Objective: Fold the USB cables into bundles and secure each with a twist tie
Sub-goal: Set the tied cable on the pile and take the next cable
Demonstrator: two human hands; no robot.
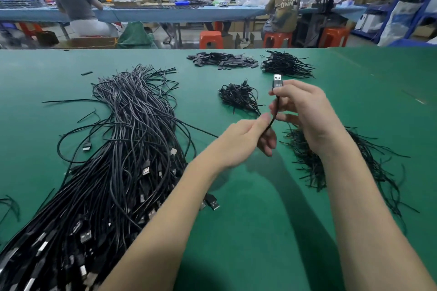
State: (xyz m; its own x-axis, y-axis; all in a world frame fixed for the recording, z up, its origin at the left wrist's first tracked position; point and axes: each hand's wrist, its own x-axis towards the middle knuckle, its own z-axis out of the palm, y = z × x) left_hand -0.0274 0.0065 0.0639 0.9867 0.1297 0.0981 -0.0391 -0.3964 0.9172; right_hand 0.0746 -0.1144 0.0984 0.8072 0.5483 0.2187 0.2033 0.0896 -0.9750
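A black USB cable runs between both hands above the green table. My right hand pinches it just below its silver USB plug, which points up. My left hand grips the cord a little lower, and the rest of the cord trails left toward the big heap of loose black USB cables. Under my right forearm lies a spread of black twist ties.
A small pile of bundled cables lies beyond my hands, with another pile and a heap of small dark caps near the table's far edge. People sit at a blue bench behind, with orange stools.
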